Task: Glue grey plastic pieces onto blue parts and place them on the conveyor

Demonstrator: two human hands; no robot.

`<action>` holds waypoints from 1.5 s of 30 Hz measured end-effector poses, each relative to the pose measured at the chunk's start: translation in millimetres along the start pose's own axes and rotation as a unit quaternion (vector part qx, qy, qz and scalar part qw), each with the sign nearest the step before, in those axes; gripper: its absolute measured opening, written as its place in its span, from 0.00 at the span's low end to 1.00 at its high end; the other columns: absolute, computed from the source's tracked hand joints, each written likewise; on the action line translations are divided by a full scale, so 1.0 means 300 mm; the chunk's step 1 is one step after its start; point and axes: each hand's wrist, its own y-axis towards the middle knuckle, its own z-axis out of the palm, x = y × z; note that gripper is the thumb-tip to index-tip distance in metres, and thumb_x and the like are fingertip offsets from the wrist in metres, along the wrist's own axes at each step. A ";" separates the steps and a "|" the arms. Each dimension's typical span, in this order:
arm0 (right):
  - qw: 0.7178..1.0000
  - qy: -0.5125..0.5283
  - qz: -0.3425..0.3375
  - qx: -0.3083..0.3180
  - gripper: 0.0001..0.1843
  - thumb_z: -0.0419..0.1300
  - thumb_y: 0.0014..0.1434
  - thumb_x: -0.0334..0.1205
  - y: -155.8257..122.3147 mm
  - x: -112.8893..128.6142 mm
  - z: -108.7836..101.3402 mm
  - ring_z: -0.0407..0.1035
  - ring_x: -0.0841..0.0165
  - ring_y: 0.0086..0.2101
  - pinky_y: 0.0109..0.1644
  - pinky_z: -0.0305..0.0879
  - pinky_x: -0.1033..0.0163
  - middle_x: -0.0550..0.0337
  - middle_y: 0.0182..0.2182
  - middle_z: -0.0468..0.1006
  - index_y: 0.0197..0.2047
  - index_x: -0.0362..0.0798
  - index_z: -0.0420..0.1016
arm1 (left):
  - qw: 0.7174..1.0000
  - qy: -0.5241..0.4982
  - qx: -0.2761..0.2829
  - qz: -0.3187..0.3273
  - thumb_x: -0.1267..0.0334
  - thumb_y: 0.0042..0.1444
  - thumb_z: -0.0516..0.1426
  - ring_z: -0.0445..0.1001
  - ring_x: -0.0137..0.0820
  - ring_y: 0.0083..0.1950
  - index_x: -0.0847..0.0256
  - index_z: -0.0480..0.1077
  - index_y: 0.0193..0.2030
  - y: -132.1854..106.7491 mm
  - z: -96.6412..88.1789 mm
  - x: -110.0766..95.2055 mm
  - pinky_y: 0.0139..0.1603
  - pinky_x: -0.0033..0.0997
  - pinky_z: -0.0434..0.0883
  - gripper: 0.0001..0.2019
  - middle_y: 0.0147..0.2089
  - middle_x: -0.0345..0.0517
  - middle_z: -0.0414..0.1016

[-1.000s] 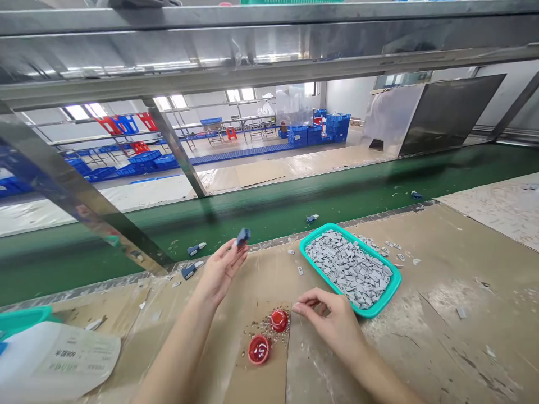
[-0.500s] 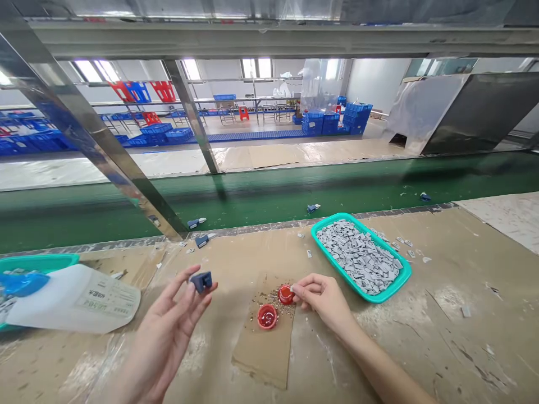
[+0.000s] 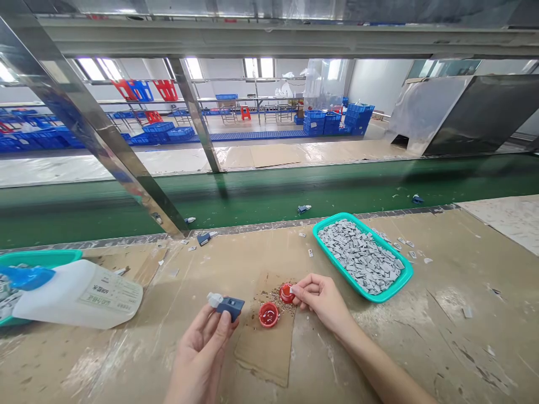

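My left hand (image 3: 210,342) pinches a dark blue plastic part (image 3: 229,307) with a whitish translucent tip (image 3: 214,299), held up left of the red caps. My right hand (image 3: 322,300) is closed in a pinch on a small light-grey piece (image 3: 292,290), mostly hidden by the fingertips, at the rim of the farther red cap (image 3: 286,293). The nearer red cap (image 3: 268,315) has glossy liquid in it. Both caps rest on a crumb-strewn cardboard piece (image 3: 265,359). Right of my right hand stands a green basket (image 3: 391,293) full of small grey pieces (image 3: 360,255).
At left a white jug (image 3: 90,294) with a blue top lies tilted against another green basket (image 3: 63,256). A green conveyor belt (image 3: 252,193) crosses behind, carrying several blue parts. Another blue part (image 3: 205,238) lies by its edge. A metal post (image 3: 138,179) slants up at left.
My left hand has moved right, toward the caps, and turned the blue part so its whitish tip shows. The right hand stays at the cap. Parts on the belt have shifted left.
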 end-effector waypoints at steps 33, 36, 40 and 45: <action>0.988 0.078 0.021 0.134 0.17 0.63 0.53 0.50 -0.085 0.075 0.022 0.62 0.77 0.20 0.21 0.51 0.72 0.59 0.23 0.77 0.31 0.44 0.69 | 0.986 0.065 0.092 0.120 0.63 0.46 0.63 0.76 0.39 0.44 0.61 0.74 0.37 -0.072 0.146 0.100 0.47 0.31 0.72 0.10 0.41 0.49 0.79; 0.987 0.071 0.025 0.140 0.17 0.64 0.53 0.50 -0.084 0.072 0.021 0.61 0.77 0.19 0.21 0.51 0.72 0.59 0.23 0.77 0.31 0.44 0.69 | 0.985 0.069 0.096 0.127 0.64 0.46 0.63 0.76 0.37 0.43 0.60 0.74 0.37 -0.077 0.156 0.100 0.46 0.30 0.73 0.10 0.40 0.48 0.79; 0.985 0.056 0.038 0.156 0.18 0.64 0.52 0.51 -0.077 0.068 0.015 0.60 0.78 0.18 0.20 0.50 0.73 0.59 0.22 0.77 0.31 0.44 0.68 | 0.984 0.070 0.102 0.126 0.65 0.45 0.64 0.77 0.36 0.43 0.59 0.75 0.36 -0.080 0.164 0.103 0.43 0.26 0.74 0.10 0.40 0.47 0.79; 0.978 0.046 0.070 0.191 0.20 0.65 0.51 0.52 -0.075 0.051 0.010 0.60 0.77 0.16 0.17 0.51 0.74 0.63 0.20 0.76 0.35 0.47 0.62 | 0.981 0.095 0.100 0.139 0.64 0.44 0.64 0.78 0.39 0.42 0.59 0.77 0.36 -0.075 0.149 0.112 0.43 0.31 0.75 0.10 0.39 0.48 0.80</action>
